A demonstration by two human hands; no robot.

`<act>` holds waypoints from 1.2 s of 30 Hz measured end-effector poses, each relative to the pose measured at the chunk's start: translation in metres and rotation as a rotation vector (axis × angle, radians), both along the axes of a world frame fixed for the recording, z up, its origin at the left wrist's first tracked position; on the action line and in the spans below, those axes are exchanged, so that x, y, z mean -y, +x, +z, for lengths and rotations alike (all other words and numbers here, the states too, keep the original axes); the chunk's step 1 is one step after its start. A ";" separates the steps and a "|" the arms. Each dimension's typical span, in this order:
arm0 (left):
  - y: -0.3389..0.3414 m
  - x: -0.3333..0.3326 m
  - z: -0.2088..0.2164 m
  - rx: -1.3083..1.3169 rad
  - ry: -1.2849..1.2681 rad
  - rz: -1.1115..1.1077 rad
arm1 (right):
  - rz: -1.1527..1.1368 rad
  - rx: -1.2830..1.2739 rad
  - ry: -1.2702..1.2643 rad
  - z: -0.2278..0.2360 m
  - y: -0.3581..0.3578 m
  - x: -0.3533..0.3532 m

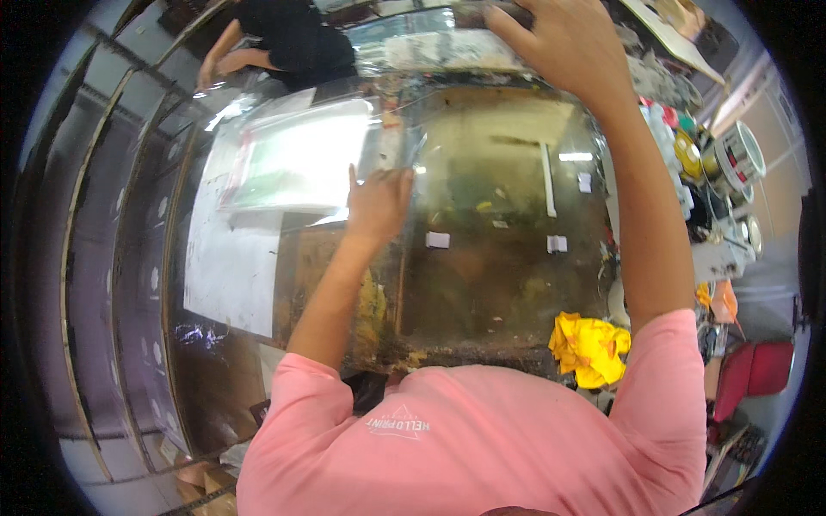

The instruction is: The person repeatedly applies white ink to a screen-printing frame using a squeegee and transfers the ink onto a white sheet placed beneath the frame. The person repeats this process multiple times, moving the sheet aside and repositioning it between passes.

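My left hand (379, 204) is over the middle of the worktable, fingers apart. It lies by the right edge of a shiny clear plastic sheet (297, 159) that covers part of a white sheet (231, 275). Whether it touches the plastic cannot be made out. My right hand (572, 43) reaches to the far edge with its thumb stretched out; its other fingertips are cut off by the picture's top. A dark bar-like thing (469, 17) shows beside that thumb. Between my arms is a glossy brown board (482, 301), with a white strip (549, 181) and small white tabs (437, 241) on it.
A crumpled yellow cloth (592, 350) lies by the near right corner. Tubs and cans (738, 155) crowd the right side, with a red chair (757, 378) nearer me. Far left, a person in black (297, 43) leans at the table. Barred racks (90, 215) stand left.
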State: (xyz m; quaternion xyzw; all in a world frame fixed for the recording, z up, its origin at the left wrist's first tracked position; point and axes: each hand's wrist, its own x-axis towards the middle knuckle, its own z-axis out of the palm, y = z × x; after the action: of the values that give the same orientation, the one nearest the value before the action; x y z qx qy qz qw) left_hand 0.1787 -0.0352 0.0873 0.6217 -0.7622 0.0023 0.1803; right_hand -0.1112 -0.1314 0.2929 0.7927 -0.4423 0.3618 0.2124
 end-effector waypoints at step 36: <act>-0.177 -0.034 -0.081 -0.120 0.031 -0.418 | -0.015 0.009 0.101 0.008 0.006 0.001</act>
State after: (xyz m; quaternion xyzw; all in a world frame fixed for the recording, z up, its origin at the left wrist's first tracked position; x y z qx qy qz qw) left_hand 0.0017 -0.0008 0.0066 0.4521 -0.8623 -0.0837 0.2124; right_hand -0.1055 -0.1321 0.3013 0.7975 -0.4668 0.3410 0.1726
